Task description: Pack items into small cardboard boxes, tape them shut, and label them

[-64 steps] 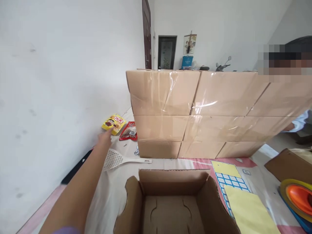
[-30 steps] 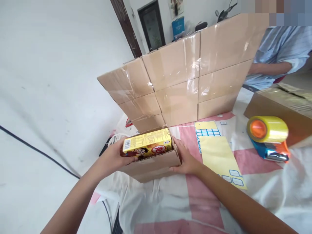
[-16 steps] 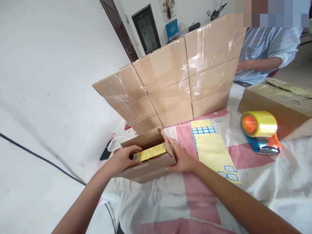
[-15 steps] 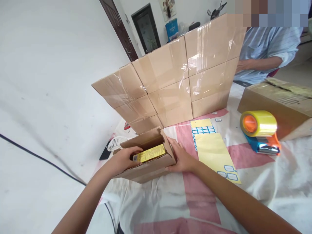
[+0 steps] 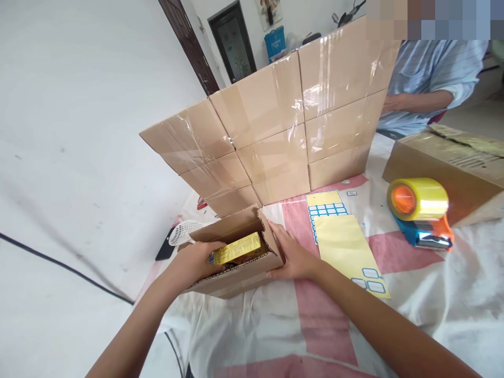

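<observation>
Now the yellow snack box [image 5: 237, 248] sits partly inside the open carton [image 5: 236, 262], lower than 1.0 s ago, when it rested on top of the carton's near rim, and far from its spot 2.1 s ago on the cloth by the wall. Left hand [image 5: 192, 261] is closed around the box's left end, fingers wrapped over it, reaching down into the carton's opening. Right hand [image 5: 291, 254] lies flat against the carton's right wall, palm pressed to the cardboard, fingers unclenched and not gripping; it has held that position over the last 1.0 s. Judgement: the box is being lowered in, insertion incomplete, since its printed top face shows above the corrugated near edge. Around it: a wall of 9 taped cartons [image 5: 275, 126] stands just behind; 2 yellow label sheets [image 5: 346, 241] lie right of the carton; a tape dispenser [image 5: 421, 210] sits further right, near a larger brown box [image 5: 449, 168]. A white slotted spatula [image 5: 183, 232] lies left. Another person's sleeve [image 5: 441, 79] shows behind the wall.
</observation>
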A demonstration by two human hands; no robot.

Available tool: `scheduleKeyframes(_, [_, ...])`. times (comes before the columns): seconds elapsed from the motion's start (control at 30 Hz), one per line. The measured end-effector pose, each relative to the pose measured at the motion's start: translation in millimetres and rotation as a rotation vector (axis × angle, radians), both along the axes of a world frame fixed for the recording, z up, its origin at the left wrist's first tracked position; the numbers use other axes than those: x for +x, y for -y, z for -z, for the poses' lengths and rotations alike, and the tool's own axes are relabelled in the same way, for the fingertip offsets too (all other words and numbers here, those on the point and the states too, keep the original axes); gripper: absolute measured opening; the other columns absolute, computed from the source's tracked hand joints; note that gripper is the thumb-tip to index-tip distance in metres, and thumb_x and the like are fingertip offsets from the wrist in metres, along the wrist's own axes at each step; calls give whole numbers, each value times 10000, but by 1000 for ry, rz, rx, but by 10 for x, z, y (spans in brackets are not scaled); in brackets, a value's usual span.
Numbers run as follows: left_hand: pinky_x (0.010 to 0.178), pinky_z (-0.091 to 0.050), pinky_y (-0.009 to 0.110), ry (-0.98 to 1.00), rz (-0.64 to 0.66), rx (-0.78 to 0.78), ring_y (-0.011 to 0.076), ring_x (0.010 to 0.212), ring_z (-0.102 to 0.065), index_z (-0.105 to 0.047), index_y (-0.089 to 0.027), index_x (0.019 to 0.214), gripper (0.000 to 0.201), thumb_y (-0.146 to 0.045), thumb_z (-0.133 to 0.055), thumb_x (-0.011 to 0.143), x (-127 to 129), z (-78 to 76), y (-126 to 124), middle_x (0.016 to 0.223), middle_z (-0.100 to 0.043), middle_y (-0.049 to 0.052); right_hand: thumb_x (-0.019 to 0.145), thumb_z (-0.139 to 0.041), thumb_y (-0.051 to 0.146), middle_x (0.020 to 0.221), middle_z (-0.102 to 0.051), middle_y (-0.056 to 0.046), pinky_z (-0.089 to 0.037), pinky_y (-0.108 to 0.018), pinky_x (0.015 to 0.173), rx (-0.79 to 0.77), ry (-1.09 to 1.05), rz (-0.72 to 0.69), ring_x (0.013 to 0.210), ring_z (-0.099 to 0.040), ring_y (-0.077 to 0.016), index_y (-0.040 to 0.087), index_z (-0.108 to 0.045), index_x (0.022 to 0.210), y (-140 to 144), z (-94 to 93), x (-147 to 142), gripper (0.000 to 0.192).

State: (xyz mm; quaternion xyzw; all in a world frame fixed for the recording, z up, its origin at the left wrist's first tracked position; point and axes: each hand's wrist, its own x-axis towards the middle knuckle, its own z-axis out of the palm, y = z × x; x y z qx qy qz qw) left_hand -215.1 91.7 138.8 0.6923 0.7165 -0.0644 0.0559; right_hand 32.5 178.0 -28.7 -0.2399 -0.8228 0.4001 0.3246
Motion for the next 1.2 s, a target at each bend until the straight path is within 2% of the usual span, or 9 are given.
scheduleKeyframes(0.2, [790, -553, 350, -16, 4, -106, 301, 999, -742, -726, -379, 1240, 443, -367, -656, 803, 23, 5, -25, 1176, -779, 16, 629, -883, 571, 1660, -236, -147, -258, -635, 1188, 8, 12, -4, 1509, -257, -421, 328, 28, 1640, -17, 8, 0, 1383])
scheduleKeyframes(0.3, [883, -566, 393, 80, 29, 48, 311, 1107, -714, -708, -382, 1262, 456, -457, -684, 813, -97, -24, 68, 1262, -747, -5, 670, -861, 586, 1681, -194, -146, -269, -623, 1205, 49, -35, -25, 1536, -218, -412, 312, 48, 1644, -23, 62, 0, 1360])
scheduleKeyframes(0.4, [1024, -530, 439, 324, -37, 614, 298, 1185, -673, -711, -331, 1211, 391, -511, -650, 870, -276, 94, 289, 1287, -725, 15, 743, -813, 588, 1712, -99, -128, -248, -589, 1242, 133, -168, -41, 1574, -136, -388, 309, 54, 1646, -9, 86, 5, 1283])
scheduleKeyframes(0.5, [1015, -541, 486, 632, -272, 1392, 289, 1171, -673, -661, -271, 1205, 346, -483, -543, 958, -418, 529, 512, 1240, -715, 54, 780, -794, 563, 1726, -38, -100, -242, -569, 1254, 209, -240, -46, 1585, -119, -371, 339, -62, 1649, 15, 44, 13, 1158])
scheduleKeyframes(0.53, [955, -575, 499, 785, -276, 1439, 287, 1071, -711, -664, -262, 1143, 367, -541, -512, 958, -441, 725, 561, 1151, -735, 51, 788, -791, 552, 1728, -28, -94, -249, -566, 1251, 216, -236, -46, 1585, -126, -371, 345, -139, 1641, 23, 20, 14, 1093])
scheduleKeyframes(0.7, [1112, -470, 606, 865, -100, 1139, 353, 1137, -694, -659, -223, 965, 616, -793, -447, 870, -307, 1434, 607, 1002, -755, 97, 793, -795, 529, 1726, -30, -91, -294, -547, 1233, 127, -230, -59, 1577, -164, -381, 285, -538, 1415, 48, -88, -3, 716])
scheduleKeyframes(0.87, [1128, -487, 529, 826, -456, 1045, 295, 1320, -599, -454, -273, 1443, 494, -447, -518, 985, -21, 1337, 485, 1433, -602, 123, 831, -740, 574, 1702, -151, -95, -286, -565, 1238, -33, -271, -15, 1562, -218, -369, 300, -497, 1428, 49, -218, -39, 700])
scheduleKeyframes(1.0, [1162, -469, 485, 802, -425, 887, 301, 1487, -420, -310, -311, 1564, 577, -371, -461, 1011, 48, 1271, 405, 1630, -399, 116, 888, -655, 613, 1698, -186, -88, -253, -560, 1262, -162, -386, -26, 1576, -190, -326, 335, -99, 1630, 8, -363, -24, 968])
scheduleKeyframes(1.2, [1151, -482, 479, 930, -410, 834, 319, 1513, -367, -263, -326, 1581, 616, -348, -481, 1005, 128, 1269, 347, 1667, -332, 112, 936, -631, 457, 1228, -585, -70, -410, -531, 1151, 33, -527, 19, 1273, -543, -280, 379, -260, 1596, -60, -401, 14, 761])
